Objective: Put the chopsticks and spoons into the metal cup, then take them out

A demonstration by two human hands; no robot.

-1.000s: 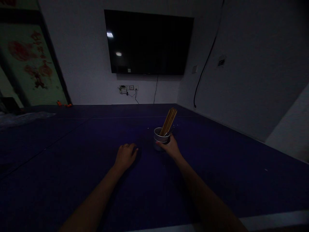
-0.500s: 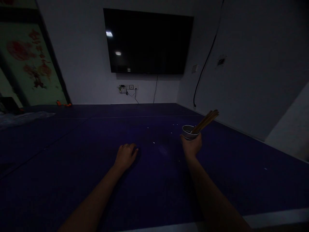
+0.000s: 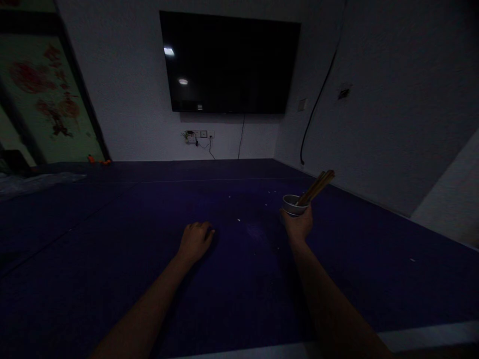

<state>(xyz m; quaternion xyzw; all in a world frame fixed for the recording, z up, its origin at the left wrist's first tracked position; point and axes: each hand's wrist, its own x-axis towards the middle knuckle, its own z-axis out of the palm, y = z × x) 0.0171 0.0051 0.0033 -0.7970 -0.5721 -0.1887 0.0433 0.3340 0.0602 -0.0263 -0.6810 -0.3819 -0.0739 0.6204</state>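
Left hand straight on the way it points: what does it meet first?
Probably just a small white speck on the purple surface, then the wall beyond. The left hand has no larger object visibly in line; depth is unclear.

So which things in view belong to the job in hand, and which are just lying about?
In hand:
- cup, gripped by the right hand
- bundle of sticks, leaning in the cup

Lying about:
- crumpled clear plastic, far left
- small orange items, by the far left edge
- white specks scattered on the purple surface
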